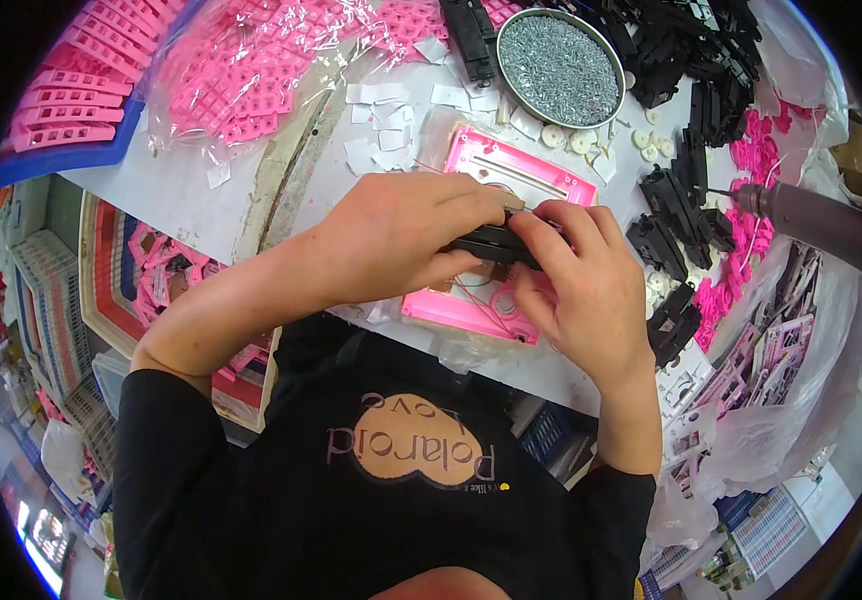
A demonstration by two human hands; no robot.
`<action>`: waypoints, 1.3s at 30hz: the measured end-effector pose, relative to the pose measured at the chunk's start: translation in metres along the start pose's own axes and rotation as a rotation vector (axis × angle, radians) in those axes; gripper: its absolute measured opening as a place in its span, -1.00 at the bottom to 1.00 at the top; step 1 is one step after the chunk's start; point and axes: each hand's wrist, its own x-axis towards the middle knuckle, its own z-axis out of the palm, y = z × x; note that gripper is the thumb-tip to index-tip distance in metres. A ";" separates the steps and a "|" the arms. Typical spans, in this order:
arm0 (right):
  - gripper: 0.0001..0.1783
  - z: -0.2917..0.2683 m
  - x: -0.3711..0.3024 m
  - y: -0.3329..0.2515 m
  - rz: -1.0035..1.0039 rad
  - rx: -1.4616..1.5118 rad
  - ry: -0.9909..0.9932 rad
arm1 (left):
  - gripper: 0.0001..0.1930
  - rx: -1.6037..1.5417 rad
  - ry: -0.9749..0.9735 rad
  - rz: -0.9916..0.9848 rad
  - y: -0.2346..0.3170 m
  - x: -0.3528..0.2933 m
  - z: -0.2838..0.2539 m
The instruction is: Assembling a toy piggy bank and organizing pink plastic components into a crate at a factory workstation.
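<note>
Black part (491, 246) is gripped in both hands (591, 280). Screws (561, 70) fill a round tray (500, 58); pink pieces (73, 100) crowd a blue bin (121, 138).

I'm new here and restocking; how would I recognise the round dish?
On the white table, look beyond the person's right hand toward the far side. The round dish there holds tiny silvery metal pieces, unlike the black parts beside it.

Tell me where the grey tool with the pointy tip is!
At the right of the head view, to the right of the right hand, the grey tool points left toward the black parts, near bright pink pieces.
</note>
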 end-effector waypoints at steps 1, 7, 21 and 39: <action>-0.52 0.000 0.000 0.001 -0.005 0.002 0.008 | -0.47 0.012 0.019 0.027 -0.003 0.000 0.002; -0.54 -0.021 0.002 0.006 -0.012 0.099 0.078 | -0.53 -0.004 0.014 0.000 -0.006 0.000 0.001; -0.42 -0.095 0.065 0.094 -0.250 1.311 0.266 | -0.55 0.026 0.056 0.099 -0.010 0.001 0.003; -0.67 -0.006 0.045 -0.010 -0.274 1.163 0.424 | -0.44 -0.034 0.056 0.092 -0.016 -0.002 0.006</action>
